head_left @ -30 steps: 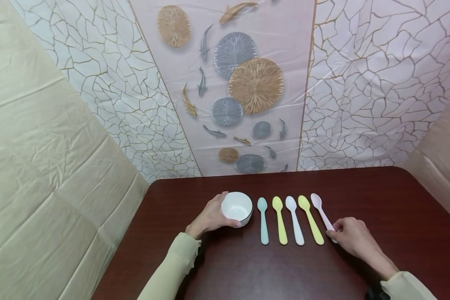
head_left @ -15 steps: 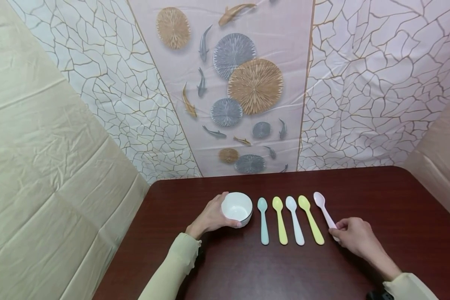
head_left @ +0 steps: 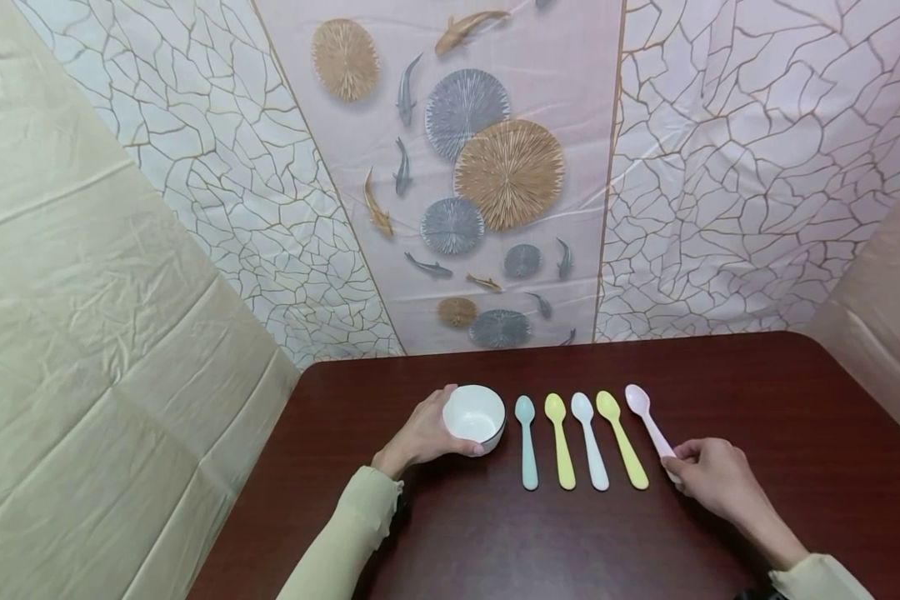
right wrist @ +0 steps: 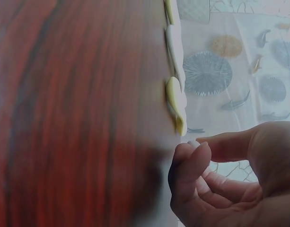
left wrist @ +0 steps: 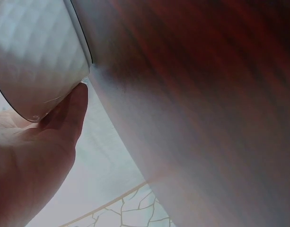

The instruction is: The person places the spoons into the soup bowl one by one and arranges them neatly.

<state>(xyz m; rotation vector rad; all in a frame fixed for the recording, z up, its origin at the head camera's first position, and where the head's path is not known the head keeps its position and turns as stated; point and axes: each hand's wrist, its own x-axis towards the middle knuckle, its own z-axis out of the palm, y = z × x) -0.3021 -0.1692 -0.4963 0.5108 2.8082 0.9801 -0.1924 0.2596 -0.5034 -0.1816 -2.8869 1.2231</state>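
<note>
My left hand [head_left: 425, 429] grips the side of a white bowl [head_left: 474, 414] on the table; its quilted outer wall and dark rim line show in the left wrist view. At the right end of a row of spoons, my right hand [head_left: 712, 475] pinches the handle end of a pink spoon [head_left: 648, 421] between thumb and fingers. Left of it lie a yellow spoon [head_left: 621, 437], a white spoon [head_left: 590, 442], another yellow spoon [head_left: 560, 442] and a teal spoon [head_left: 527, 442], side by side with bowls pointing away. The pink spoon is mostly hidden in the right wrist view.
The dark red-brown table [head_left: 570, 550] has its far edge against a patterned cloth backdrop [head_left: 495, 275]. A beige cloth wall [head_left: 120, 375] stands along the left side, with another beige cloth [head_left: 885, 333] at the right.
My right hand has shifted slightly to the right with the pink spoon's handle, and the spoon's tilt has changed a little. The left hand and bowl have stayed in place.
</note>
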